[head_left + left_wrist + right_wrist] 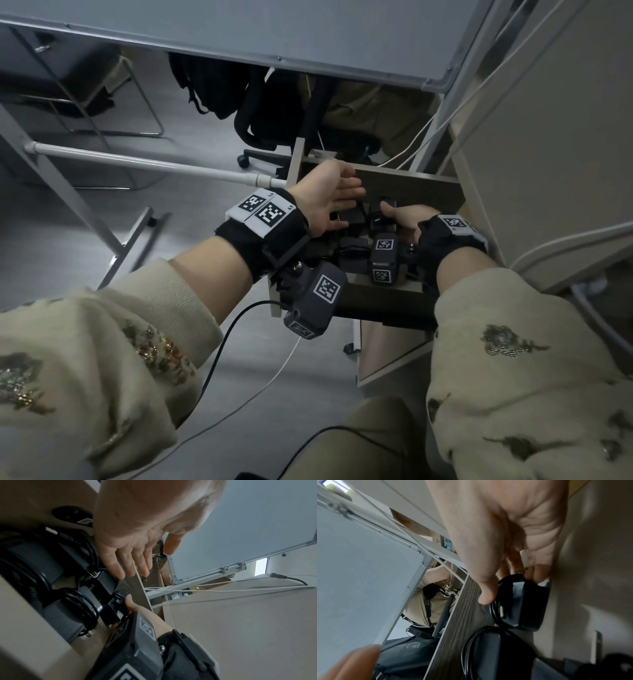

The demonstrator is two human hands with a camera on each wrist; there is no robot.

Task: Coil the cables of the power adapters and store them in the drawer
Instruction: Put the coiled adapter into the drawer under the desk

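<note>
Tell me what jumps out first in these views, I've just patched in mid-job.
Both hands are down in the open drawer, which is already crowded with black power adapters wrapped in their coiled cables. The right hand pinches a small black adapter at the drawer's right end, against the side wall. The left hand hovers flat, fingers straight, over the adapters by the drawer's far wall.

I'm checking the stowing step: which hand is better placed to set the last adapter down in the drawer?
Right hand: its grip holds the adapter inside the drawer; left hand is open.
</note>
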